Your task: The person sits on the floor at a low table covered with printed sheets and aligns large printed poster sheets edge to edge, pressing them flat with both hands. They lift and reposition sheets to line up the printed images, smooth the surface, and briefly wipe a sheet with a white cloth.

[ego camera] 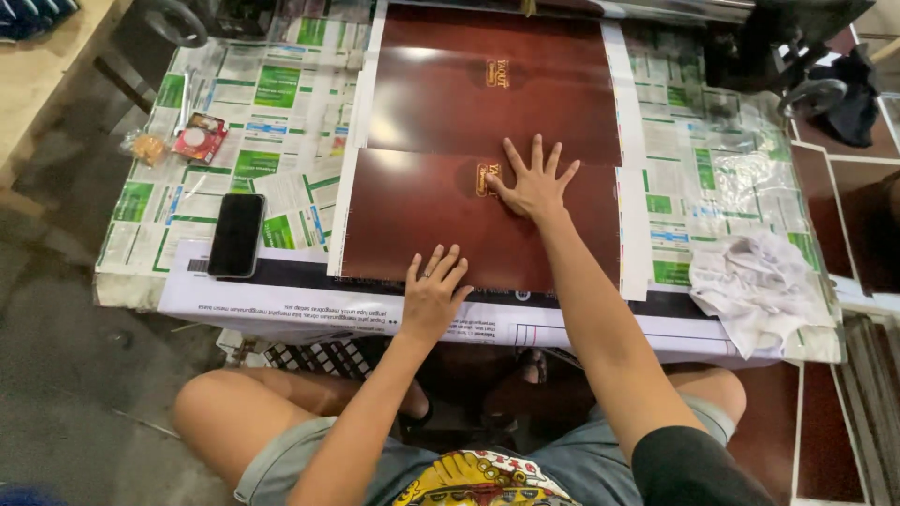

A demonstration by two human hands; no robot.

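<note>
Glossy maroon printed card sheet [422, 220] — left hand [433, 292] flat at its near edge, right hand [534, 183] splayed mid-sheet — best pressed evenly outward.

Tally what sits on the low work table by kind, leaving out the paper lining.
Dark red glossy sheets: 2
Black phone: 1
Crumpled white cloth: 1
Small red packet: 1
Hands pressing the near sheet, left hand and right hand: 2
Total: 7

A glossy dark-red printed sheet [422, 215] lies flat on the paper-covered table, seemingly overlapping another.
</note>
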